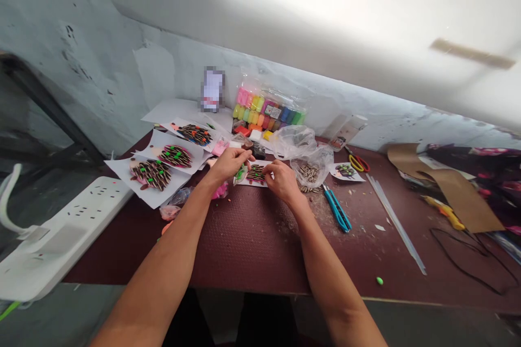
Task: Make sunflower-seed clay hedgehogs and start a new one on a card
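Fine fingertip control was required at the seeded card (pixel 254 182): green-filled packet (pixel 240 175) pinched in left hand (pixel 230 165), right hand (pixel 282 180) grip not determinable.

No text can be read: the marks on the labels (pixel 273 110) of the clear pack (pixel 285 98), at twelve o'clock, are too small to be deciphered.

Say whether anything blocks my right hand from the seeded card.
Nothing visible: the right hand is at the right side of the seeded card. The green packet in the left hand overlaps only the card's left.
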A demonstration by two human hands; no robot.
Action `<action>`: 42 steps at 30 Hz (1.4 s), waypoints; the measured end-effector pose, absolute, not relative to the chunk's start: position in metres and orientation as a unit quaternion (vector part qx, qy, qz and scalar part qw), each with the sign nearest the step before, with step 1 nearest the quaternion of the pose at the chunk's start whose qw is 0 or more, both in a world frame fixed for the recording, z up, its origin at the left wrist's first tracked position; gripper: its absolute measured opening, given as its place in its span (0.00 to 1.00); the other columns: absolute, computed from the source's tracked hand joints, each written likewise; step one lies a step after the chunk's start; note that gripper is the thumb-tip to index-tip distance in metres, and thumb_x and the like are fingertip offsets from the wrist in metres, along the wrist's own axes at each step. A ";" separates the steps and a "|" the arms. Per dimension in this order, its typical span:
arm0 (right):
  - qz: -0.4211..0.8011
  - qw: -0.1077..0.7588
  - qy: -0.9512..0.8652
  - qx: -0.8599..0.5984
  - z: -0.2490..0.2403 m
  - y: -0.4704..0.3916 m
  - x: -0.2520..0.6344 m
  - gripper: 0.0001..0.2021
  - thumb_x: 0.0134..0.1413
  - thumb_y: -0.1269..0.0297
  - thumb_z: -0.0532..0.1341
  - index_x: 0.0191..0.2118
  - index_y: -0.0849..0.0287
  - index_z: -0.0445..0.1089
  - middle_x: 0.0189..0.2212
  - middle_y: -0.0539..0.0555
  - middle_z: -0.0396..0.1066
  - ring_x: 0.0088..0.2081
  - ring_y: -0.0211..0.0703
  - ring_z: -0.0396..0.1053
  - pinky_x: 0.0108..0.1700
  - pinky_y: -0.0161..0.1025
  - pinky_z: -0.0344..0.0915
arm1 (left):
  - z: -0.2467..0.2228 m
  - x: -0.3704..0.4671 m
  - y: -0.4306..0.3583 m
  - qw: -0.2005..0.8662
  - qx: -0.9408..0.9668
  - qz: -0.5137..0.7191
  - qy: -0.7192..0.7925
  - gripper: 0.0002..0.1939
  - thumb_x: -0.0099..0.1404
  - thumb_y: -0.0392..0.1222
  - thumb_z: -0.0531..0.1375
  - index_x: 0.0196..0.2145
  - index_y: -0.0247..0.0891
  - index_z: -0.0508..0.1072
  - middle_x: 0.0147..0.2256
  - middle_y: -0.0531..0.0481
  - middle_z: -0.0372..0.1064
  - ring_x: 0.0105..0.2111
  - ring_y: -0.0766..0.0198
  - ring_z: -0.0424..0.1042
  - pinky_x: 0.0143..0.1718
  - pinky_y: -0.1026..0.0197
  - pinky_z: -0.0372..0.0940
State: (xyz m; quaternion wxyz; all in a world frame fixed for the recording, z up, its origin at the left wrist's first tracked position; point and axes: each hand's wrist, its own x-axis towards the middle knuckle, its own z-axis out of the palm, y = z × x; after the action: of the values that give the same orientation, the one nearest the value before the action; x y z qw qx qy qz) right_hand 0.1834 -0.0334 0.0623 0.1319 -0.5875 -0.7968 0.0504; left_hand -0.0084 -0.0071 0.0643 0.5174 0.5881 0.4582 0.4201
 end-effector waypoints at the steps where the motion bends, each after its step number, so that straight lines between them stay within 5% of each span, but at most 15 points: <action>1: 0.048 0.128 -0.798 -0.587 0.062 -0.033 0.183 0.13 0.59 0.72 0.58 0.40 0.55 0.80 0.38 0.55 0.74 0.41 0.44 0.71 0.43 0.35 0.62 | 0.064 -0.008 -0.007 0.518 0.588 0.420 0.458 0.18 0.64 0.52 0.60 0.29 0.34 0.78 0.22 0.48 0.73 0.20 0.67 0.67 0.24 0.65 0.62; 11: 0.036 0.132 -0.800 -0.584 0.064 -0.035 0.182 0.14 0.59 0.72 0.57 0.44 0.56 0.80 0.40 0.57 0.75 0.44 0.46 0.71 0.45 0.36 0.62 | 0.064 -0.009 -0.006 0.519 0.585 0.428 0.453 0.17 0.64 0.51 0.60 0.29 0.34 0.77 0.22 0.48 0.73 0.21 0.67 0.68 0.26 0.64 0.63; 15: 0.043 0.203 -0.778 -0.593 0.064 -0.033 0.187 0.13 0.60 0.71 0.57 0.44 0.58 0.79 0.39 0.57 0.75 0.40 0.45 0.70 0.43 0.37 0.62 | 0.062 -0.009 -0.005 0.520 0.568 0.436 0.465 0.17 0.64 0.52 0.61 0.31 0.32 0.78 0.24 0.48 0.73 0.21 0.68 0.68 0.24 0.65 0.62; 24: 0.326 0.391 -0.706 -0.491 0.069 -0.031 0.182 0.21 0.57 0.44 0.59 0.33 0.61 0.72 0.24 0.49 0.67 0.26 0.37 0.61 0.30 0.33 0.57 | 0.058 -0.002 -0.008 0.563 0.556 0.475 0.386 0.13 0.57 0.38 0.65 0.41 0.32 0.76 0.37 0.48 0.75 0.31 0.68 0.73 0.33 0.64 0.73; 37: 0.315 0.416 -0.661 -0.539 0.054 -0.023 0.184 0.15 0.54 0.51 0.57 0.28 0.58 0.67 0.18 0.45 0.62 0.21 0.35 0.59 0.26 0.33 0.55 | 0.057 0.002 -0.008 0.519 0.538 0.512 0.423 0.11 0.55 0.37 0.67 0.38 0.31 0.77 0.29 0.49 0.75 0.21 0.69 0.69 0.15 0.70 0.64; 42: 0.296 0.447 -0.627 -0.565 0.051 -0.018 0.190 0.10 0.53 0.58 0.56 0.29 0.59 0.69 0.18 0.45 0.64 0.21 0.35 0.60 0.26 0.32 0.56 | 0.058 0.003 -0.007 0.518 0.508 0.526 0.443 0.16 0.59 0.40 0.65 0.44 0.30 0.76 0.38 0.43 0.78 0.21 0.70 0.72 0.16 0.69 0.66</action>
State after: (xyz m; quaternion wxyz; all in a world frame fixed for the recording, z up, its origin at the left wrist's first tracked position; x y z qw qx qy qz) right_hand 0.1895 -0.0175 0.0506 0.4474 -0.5646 -0.6275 0.2957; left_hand 0.0028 -0.0073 0.0579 0.5182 0.5083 0.4433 0.5259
